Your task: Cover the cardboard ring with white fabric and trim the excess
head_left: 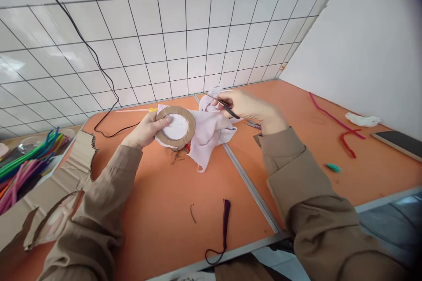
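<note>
Cardboard ring [191,128] gripped by left hand [145,130]; right hand [246,104] grasps what look like scissors [231,112].

Orange table [158,219], dark tassel [226,215], torn cardboard [70,164], bent red stem [344,142]

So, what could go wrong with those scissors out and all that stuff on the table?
Maybe a few things. The scissors in the right hand are close to its own fingertips, so a slip could nick one. The loose cloth beside the ring that the left hand grips is crumpled, so a blade might snip the wrong fold. And the tassel lies by the front of the table, so a sleeve might brush it off.
</note>
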Demonstrator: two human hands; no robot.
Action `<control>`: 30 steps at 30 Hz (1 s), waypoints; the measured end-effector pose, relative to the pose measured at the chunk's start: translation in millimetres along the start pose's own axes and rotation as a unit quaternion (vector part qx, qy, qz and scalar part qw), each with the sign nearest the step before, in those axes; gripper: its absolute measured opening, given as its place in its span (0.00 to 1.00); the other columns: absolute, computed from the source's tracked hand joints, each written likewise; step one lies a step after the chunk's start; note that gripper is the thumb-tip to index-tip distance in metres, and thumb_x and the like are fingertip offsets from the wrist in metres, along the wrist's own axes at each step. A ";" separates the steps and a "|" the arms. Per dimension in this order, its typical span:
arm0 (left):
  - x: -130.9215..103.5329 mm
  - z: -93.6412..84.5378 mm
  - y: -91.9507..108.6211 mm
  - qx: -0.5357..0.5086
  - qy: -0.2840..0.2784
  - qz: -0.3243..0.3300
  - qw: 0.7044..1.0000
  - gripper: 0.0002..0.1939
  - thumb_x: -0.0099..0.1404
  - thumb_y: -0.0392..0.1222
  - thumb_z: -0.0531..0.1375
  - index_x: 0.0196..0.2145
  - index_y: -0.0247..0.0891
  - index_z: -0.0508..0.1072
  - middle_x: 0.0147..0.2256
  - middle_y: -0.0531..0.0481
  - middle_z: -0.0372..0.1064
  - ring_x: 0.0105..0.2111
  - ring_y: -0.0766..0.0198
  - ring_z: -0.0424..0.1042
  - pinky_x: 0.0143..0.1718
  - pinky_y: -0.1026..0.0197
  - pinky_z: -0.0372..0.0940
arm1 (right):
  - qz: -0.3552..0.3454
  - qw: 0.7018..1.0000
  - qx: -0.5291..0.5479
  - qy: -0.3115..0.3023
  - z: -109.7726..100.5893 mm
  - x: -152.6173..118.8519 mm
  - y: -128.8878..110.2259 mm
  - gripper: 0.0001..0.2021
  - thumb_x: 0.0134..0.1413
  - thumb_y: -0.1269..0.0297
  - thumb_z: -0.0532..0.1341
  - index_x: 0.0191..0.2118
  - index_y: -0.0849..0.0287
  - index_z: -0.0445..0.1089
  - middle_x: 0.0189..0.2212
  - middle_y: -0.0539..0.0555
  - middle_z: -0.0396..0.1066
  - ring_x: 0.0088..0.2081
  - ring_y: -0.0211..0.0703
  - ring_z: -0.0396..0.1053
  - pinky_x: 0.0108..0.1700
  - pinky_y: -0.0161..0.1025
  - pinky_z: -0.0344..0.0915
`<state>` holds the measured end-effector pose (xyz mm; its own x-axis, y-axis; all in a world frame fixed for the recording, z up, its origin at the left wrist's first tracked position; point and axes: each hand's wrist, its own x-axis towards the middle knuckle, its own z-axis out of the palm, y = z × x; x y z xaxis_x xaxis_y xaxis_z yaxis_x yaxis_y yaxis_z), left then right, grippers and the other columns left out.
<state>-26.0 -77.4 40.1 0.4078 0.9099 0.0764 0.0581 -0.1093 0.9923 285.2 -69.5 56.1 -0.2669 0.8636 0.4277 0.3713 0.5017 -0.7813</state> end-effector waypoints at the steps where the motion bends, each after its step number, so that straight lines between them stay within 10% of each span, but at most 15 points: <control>1: -2.8 -1.1 -0.8 0.014 -0.009 0.000 1.000 0.19 0.58 0.52 0.68 0.42 0.35 0.79 0.41 0.42 0.79 0.42 0.53 0.77 0.40 0.59 0.71 | 0.010 1.000 -0.002 -0.011 4.5 2.0 -1.5 0.10 0.42 0.79 0.63 0.32 0.61 0.75 0.27 0.49 0.71 0.28 0.34 0.67 0.30 0.34 0.60; 10: -12.9 4.2 10.7 0.066 -0.042 0.005 0.997 0.18 0.62 0.51 0.65 0.45 0.38 0.78 0.45 0.45 0.78 0.46 0.54 0.75 0.43 0.61 0.70 | 0.012 0.978 0.081 -0.193 44.6 6.9 -15.9 0.11 0.44 0.73 0.63 0.38 0.61 0.73 0.33 0.51 0.74 0.35 0.39 0.72 0.38 0.38 0.67; 18: -8.3 10.2 7.4 -0.035 0.003 -0.034 0.999 0.18 0.60 0.50 0.67 0.43 0.34 0.78 0.44 0.41 0.78 0.45 0.52 0.75 0.42 0.58 0.71 | -0.049 0.992 0.103 0.049 46.8 0.3 -32.7 0.12 0.47 0.69 0.67 0.40 0.51 0.71 0.32 0.50 0.72 0.37 0.43 0.72 0.39 0.40 0.69; 30: -8.4 9.3 10.4 -0.088 0.028 -0.032 0.995 0.17 0.58 0.48 0.68 0.42 0.34 0.79 0.42 0.42 0.79 0.44 0.51 0.76 0.43 0.56 0.71 | 0.033 0.971 0.203 -0.125 56.2 -25.8 -68.4 0.20 0.45 0.47 0.70 0.37 0.56 0.71 0.25 0.50 0.71 0.28 0.42 0.73 0.32 0.40 0.70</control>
<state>-20.3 -89.9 48.9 0.3565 0.9342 0.0120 -0.0789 0.0173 0.9967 216.7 -128.9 73.0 -0.4809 0.8286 0.2866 0.0282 0.3413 -0.9395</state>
